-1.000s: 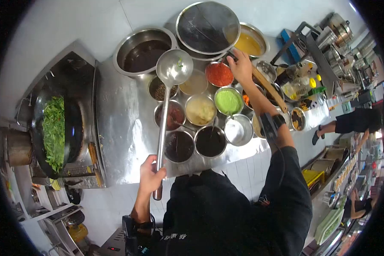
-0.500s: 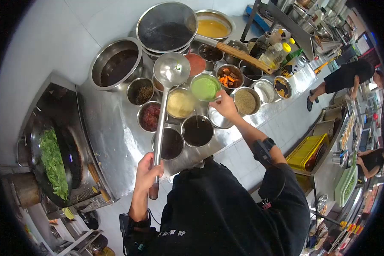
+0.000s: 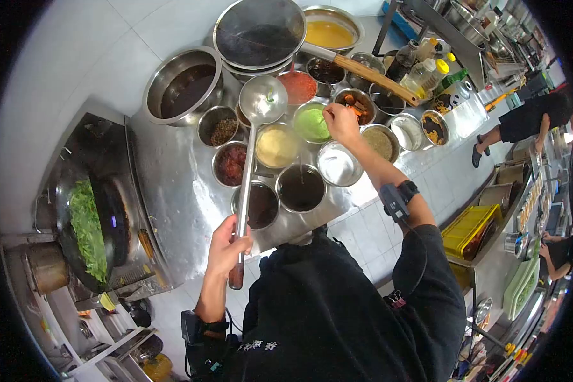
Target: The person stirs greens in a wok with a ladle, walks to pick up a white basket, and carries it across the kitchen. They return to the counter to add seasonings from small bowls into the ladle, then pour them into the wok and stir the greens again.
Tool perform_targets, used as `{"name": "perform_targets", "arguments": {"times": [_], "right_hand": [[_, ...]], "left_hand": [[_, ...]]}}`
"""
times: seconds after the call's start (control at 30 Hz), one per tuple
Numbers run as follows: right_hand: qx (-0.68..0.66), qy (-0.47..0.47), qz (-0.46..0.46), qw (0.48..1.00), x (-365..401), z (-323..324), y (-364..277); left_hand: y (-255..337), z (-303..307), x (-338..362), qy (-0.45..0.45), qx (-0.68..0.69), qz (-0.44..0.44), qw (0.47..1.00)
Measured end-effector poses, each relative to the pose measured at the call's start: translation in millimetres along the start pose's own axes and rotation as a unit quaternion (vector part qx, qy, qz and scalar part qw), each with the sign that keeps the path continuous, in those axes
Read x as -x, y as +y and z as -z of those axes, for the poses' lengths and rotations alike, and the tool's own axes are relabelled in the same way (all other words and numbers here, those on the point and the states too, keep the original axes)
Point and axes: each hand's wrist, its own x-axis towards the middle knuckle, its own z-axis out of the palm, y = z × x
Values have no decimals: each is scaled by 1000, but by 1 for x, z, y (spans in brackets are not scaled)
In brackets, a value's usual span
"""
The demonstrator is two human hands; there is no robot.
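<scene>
My left hand (image 3: 229, 247) is closed round the handle of a long metal ladle (image 3: 243, 184). The ladle's bowl points away from me, above the seasoning pots, with a green fleck inside it. My right hand (image 3: 342, 123) has its fingers pinched together at the rim of a pot of bright green seasoning (image 3: 311, 123); what they hold is hidden. Near that hand are a pot with orange pieces (image 3: 356, 107), a pot of white seasoning (image 3: 339, 165) and a pale yellow powder (image 3: 276, 146). A red seasoning (image 3: 298, 88) and a dark liquid (image 3: 301, 189) stand nearby.
To the left, a wok (image 3: 111, 223) with leafy greens (image 3: 87, 229) sits on the stove. A strainer (image 3: 259, 32) with a wooden handle lies across the back pots, beside bottles (image 3: 420, 75). At right are a yellow crate (image 3: 468, 232) and two people.
My right hand has moved up and slightly right, from the white pot's edge to the green pot's rim. A thin metal handle seen earlier at its fingers no longer shows. The ladle stays in my left hand.
</scene>
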Motion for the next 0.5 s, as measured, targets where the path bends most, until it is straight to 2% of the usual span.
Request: {"name": "perform_targets", "arguments": {"times": [0.1, 0.23, 0.37, 0.5], "right_hand": [[-1, -45, 63, 997, -10, 20, -11], [0, -44, 110, 993, -17, 42, -16], [29, -57, 26, 998, -7, 37, 4], [-49, -48, -77, 995, 12, 18, 34]], "left_hand": [[3, -1, 2, -2, 3, 0, 1000], [7, -5, 0, -10, 10, 2, 1000], [7, -7, -9, -54, -23, 3, 998], [5, -8, -10, -60, -47, 2, 997]]}}
